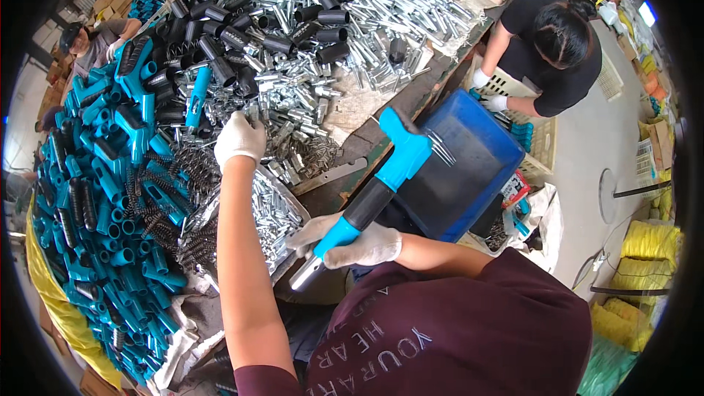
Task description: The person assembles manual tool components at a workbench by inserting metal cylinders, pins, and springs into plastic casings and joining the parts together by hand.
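Head view: right hand (363, 244) clamped around teal-black tool (369, 204), near blue bin (490, 148); left hand (240, 141) at metal parts (290, 132), cannot tell if gripping. Tray (301, 210) holds silver pins (270, 213); cream crate (544, 148), teal parts (521, 134). Pale lettering (402, 350) on shirt (488, 330).

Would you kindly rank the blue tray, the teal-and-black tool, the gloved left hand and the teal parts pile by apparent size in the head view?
Largest to smallest, by area in the picture:
1. Teal parts pile
2. Blue tray
3. Teal-and-black tool
4. Gloved left hand
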`<state>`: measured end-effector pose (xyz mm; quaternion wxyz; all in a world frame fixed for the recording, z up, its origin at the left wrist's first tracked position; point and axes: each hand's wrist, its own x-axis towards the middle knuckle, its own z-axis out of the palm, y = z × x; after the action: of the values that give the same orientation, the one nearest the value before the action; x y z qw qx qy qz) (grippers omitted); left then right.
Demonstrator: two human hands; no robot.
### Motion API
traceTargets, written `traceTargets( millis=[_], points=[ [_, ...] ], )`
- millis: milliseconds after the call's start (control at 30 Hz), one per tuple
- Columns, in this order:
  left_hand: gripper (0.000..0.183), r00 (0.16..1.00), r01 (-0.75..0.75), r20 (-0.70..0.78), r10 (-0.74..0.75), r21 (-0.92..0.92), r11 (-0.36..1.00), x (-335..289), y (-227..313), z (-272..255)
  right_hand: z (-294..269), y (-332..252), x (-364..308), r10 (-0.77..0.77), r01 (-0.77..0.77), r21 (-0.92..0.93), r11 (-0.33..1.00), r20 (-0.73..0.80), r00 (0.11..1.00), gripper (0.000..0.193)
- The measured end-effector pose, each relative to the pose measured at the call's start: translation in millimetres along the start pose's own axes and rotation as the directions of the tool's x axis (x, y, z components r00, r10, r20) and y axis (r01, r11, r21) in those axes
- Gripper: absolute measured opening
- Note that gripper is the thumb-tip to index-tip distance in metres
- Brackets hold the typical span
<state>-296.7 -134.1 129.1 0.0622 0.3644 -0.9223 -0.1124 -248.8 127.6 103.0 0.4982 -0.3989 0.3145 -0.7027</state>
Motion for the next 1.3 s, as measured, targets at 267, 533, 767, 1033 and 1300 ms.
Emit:
traceTargets(
  millis=[267,533,767,1033,1300],
  points=[
    [0.026,0.967,-0.124,-0.234,0.101,-0.083,0.989,-40.9,5.0,-23.7,15.5,-27.0,-16.6,0.09,-0.1,-0.069,0.993,-0.134,0.987,0.058],
    [0.022,0.976,-0.198,-0.061,0.207,-0.63,0.75,-223.0,-31.0,-66.5,-12.3,-43.1,-11.1,-0.082,-0.003,-0.224,0.975,-0.37,0.925,0.025],
    [0.022,0.981,-0.17,-0.031,0.19,-0.601,0.781,-256.7,-50.5,-73.8,11.5,-7.5,4.9,-0.014,-0.006,-0.054,0.999,-0.355,0.935,0.027],
    [0.038,0.914,0.334,0.404,0.041,-0.804,0.492,-285.0,-77.6,-83.6,37.8,0.7,17.4,-0.023,0.01,-0.102,0.995,-0.12,0.993,0.026],
    [0.036,0.996,-0.012,0.041,0.076,-0.808,0.589,-296.8,-79.5,-95.4,61.8,2.5,15.7,0.085,-0.089,-0.008,0.996,-0.216,0.973,0.036]
  ],
)
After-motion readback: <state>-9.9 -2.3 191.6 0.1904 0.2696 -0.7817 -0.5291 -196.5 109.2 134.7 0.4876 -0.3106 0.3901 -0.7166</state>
